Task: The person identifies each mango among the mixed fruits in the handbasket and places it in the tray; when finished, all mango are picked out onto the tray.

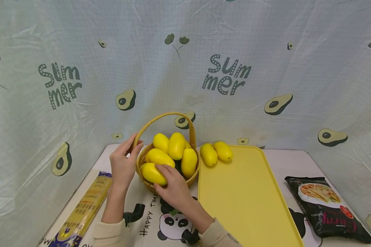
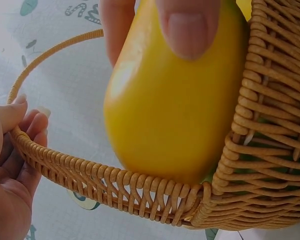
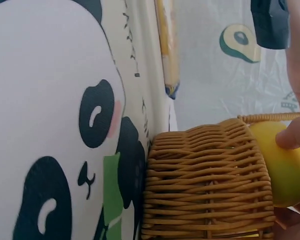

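Handle [image 1: 173, 113] gripped by curled left hand [image 1: 123, 161], front fruit [image 1: 150, 172] pinched by right hand [image 1: 175, 188]; neighbouring fruits [image 1: 159, 156] could be dislodged by dragging.

"SUMMER" is appearing twice on the curtain [image 1: 185, 80]; "HAPPY TIME" is running along the tablecloth [image 1: 151, 233]. Pink lettering, seemingly "Curry", is marking the black packet [image 1: 324, 206]; print on the yellow packet [image 1: 85, 207] is looking too blurred to read.

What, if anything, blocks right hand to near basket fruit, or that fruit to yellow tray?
Nothing visible for the right hand: it grips the near yellow fruit. Toward the yellow tray, the right rim of the wicker basket stands between, with another fruit just inside.
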Motion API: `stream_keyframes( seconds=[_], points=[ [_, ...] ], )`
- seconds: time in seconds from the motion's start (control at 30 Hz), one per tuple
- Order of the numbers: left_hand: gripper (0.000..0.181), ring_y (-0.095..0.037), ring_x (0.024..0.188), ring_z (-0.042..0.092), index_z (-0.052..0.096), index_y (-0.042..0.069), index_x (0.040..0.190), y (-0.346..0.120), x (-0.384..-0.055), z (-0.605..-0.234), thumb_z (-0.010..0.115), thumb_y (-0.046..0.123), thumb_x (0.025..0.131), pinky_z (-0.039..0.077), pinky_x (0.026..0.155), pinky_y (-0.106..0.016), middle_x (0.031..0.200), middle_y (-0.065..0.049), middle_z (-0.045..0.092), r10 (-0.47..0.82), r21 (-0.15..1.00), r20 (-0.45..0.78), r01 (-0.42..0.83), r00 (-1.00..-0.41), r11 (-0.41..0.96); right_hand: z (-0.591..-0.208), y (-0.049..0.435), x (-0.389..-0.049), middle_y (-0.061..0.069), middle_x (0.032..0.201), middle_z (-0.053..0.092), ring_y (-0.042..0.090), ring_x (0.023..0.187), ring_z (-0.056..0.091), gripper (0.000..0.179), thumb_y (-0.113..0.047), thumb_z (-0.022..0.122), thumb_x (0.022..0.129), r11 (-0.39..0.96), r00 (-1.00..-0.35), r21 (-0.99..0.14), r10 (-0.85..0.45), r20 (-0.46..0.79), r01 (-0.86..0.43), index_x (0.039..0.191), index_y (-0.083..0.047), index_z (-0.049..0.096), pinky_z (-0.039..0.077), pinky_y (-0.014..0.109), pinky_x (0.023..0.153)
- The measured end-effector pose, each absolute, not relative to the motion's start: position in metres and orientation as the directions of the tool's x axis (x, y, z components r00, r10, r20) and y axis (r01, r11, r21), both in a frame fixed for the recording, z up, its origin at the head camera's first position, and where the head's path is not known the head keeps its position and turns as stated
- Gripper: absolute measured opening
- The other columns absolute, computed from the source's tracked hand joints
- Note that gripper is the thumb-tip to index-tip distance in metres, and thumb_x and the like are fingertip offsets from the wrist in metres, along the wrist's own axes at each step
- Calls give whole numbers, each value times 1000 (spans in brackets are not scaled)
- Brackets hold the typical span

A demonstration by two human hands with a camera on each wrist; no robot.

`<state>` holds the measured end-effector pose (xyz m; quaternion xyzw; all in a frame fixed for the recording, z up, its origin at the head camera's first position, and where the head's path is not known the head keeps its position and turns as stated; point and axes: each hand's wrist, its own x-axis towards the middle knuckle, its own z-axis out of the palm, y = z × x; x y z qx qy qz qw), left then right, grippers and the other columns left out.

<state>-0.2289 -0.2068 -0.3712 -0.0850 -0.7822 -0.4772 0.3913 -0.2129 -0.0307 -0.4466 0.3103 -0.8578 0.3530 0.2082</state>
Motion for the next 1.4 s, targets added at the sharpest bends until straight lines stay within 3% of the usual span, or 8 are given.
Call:
stream_keyframes(
  seconds=[0.3,0.7,0.97,1.23,1.4],
  points=[
    [38,1,83,57,67,15,130,-206,-229,-372,69,12,93,46,75,-4,103,-8,75,-238,670,706,520,-667,530,-443,-19,-215,0,134,62,17,120,59,57,-18,76,84,485,-691,-505,-374,619,-714,138,-19,58,51,32,103],
    [37,1,82,57,67,18,130,-208,-228,-372,68,14,94,45,72,-5,103,-8,76,-247,680,695,505,-675,532,-428,6,-224,2,134,62,20,122,59,56,-13,75,84,431,-698,-562,-287,656,-706,137,-17,59,52,37,103],
    [36,2,83,57,68,15,130,-208,-228,-372,68,12,94,45,73,-5,103,-10,75,-239,675,701,518,-671,526,-423,37,-247,4,134,63,23,127,58,56,-10,75,83,434,-721,-611,-148,677,-662,137,-15,59,49,43,106],
    [37,1,84,57,67,16,131,-208,-228,-373,67,13,94,45,75,-4,104,-10,75,-242,680,693,503,-680,534,-418,78,-264,9,128,66,25,111,63,53,-7,74,84,404,-770,-711,25,638,-576,135,-12,61,54,45,91],
    [37,2,84,57,67,16,131,-208,-229,-373,68,13,94,46,75,-4,104,-10,75,-238,670,703,513,-670,536,-417,102,-274,11,132,64,30,113,62,53,-8,74,86,409,-807,-769,119,578,-491,137,-12,60,53,47,90]
  ],
)
